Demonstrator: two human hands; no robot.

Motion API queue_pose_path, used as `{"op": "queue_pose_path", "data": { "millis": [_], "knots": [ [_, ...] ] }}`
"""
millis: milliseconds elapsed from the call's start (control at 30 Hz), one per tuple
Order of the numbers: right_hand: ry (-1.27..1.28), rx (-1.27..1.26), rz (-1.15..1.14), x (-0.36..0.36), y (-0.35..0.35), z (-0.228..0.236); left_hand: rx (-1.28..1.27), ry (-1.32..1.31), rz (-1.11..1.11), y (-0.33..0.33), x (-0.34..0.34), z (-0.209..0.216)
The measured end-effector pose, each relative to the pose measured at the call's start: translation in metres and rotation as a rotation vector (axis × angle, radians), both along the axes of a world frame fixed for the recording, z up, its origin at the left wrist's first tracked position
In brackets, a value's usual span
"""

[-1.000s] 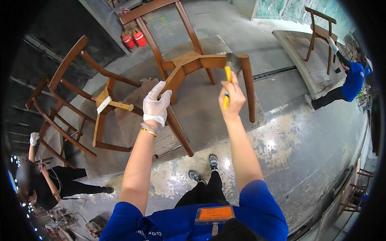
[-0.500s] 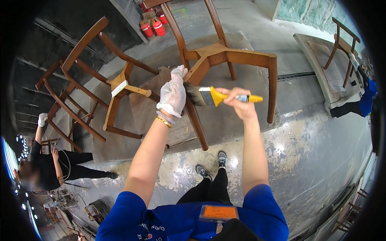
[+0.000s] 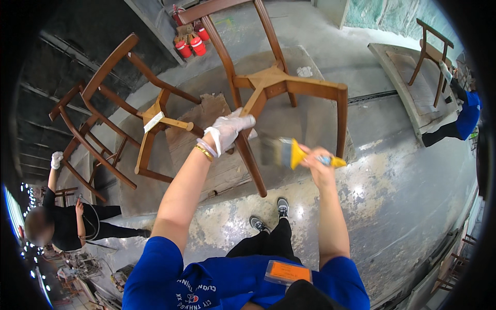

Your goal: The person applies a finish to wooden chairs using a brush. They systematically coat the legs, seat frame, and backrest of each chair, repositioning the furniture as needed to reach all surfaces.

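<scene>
In front of me stands a brown wooden chair frame [image 3: 310, 87] with no seat panel, its cross-braced supports showing. My left hand [image 3: 230, 132], in a thin white glove, is closed round the top of its near front leg. Bare-skinned, my right hand [image 3: 319, 163] grips the yellow handle of a wide paintbrush [image 3: 295, 154]. The dark bristles point left toward that leg, a short gap from it and smeared by motion. A second seatless chair frame [image 3: 150, 129] stands to the left, with a pale strip [image 3: 153, 121] lying on its support.
The chairs stand on a low grey platform [image 3: 330, 124] with worn brown sheeting [image 3: 217, 175]. Red containers [image 3: 198, 45] sit beyond. At left a person in black [image 3: 67, 225] holds a chair; at right a person in blue [image 3: 467, 116] is beside another chair [image 3: 431, 54].
My right hand has drawn the brush down and right, away from the leg. My left hand has shifted from beside the leg's top to wrap round it.
</scene>
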State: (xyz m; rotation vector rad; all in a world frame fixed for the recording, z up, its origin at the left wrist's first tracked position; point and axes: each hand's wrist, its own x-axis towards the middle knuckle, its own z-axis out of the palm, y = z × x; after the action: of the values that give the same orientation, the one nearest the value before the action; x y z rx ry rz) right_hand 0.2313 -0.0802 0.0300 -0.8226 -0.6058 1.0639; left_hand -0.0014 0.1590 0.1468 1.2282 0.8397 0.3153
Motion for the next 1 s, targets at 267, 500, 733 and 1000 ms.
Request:
{"op": "queue_pose_path", "data": {
  "millis": [267, 500, 733, 1000],
  "knots": [
    [0.247, -0.586, -0.541, 0.016, -0.231, -0.042, -0.214, 0.026, -0.318, 0.026, 0.069, -0.072],
    [0.353, -0.675, -0.705, 0.064, -0.321, -0.055, 0.047, 0.042, -0.186, -0.012, 0.107, -0.113],
    [0.293, -0.763, -0.725, 0.176, -0.332, -0.064, 0.265, 0.063, 0.1, -0.042, 0.17, -0.132],
    [0.228, -0.813, -0.685, 0.235, -0.307, -0.068, -0.09, 0.323, 0.76, -0.039, 0.335, -0.145]
  ]
}}
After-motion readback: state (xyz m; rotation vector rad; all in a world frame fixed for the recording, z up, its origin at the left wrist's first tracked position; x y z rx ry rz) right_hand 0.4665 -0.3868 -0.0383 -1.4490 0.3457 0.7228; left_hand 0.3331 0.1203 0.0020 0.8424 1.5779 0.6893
